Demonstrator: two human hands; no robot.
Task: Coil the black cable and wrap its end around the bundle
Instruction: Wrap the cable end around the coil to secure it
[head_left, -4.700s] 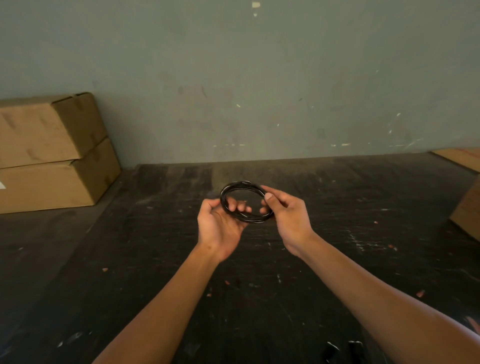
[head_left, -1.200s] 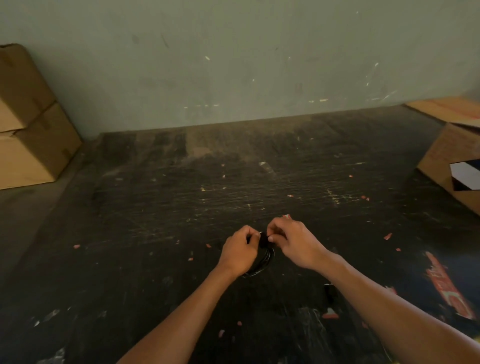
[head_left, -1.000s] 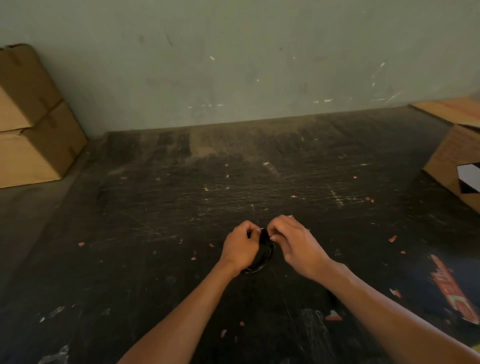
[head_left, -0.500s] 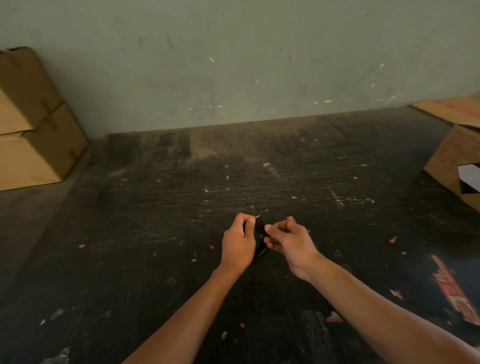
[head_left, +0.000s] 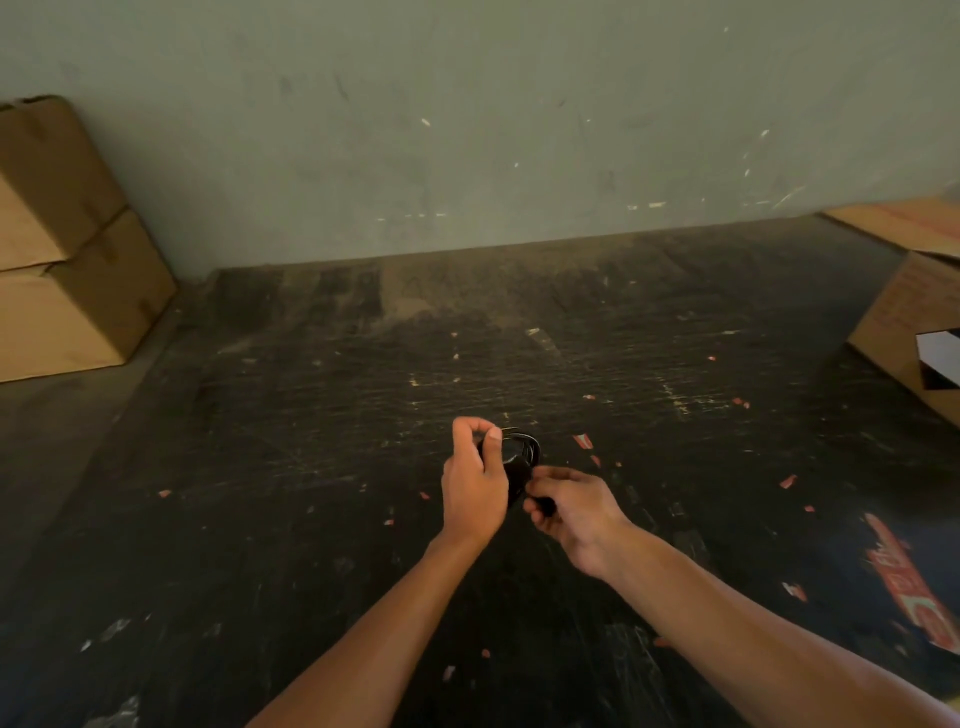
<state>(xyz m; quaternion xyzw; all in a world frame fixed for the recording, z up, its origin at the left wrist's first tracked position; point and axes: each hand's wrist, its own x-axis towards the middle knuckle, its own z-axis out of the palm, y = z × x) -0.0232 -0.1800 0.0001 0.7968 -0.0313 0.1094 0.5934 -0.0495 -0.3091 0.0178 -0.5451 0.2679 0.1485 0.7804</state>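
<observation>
Landmark = the black cable (head_left: 521, 457), held just above the dark floor (head_left: 311, 467), mid-frame.

Far left of the cable: two stacked cardboard boxes (head_left: 62, 249), both closed, contents not visible.

Left hand (head_left: 475, 491): touching the cable's left side, fingers curled round the coil, thumb pressed on the loops. Coil looks small and tight, top arc showing above the fist.

Right hand (head_left: 569, 506): just right of and below the cable, fingertips pinching a dark bit, likely the cable's free end; plug shape too dark to tell.

Judged step: winding the end round the bundle, coiling itself looks done. To do it well: left grip stays firm so loops don't spring apart, right hand pulls the end snug, passes it across the loops close to the left thumb, turns side by side, tail tucked under.

Far right of the cable: open cardboard box (head_left: 904, 322), flap up, inside hidden; black-and-white item at its near face, unclear.
</observation>
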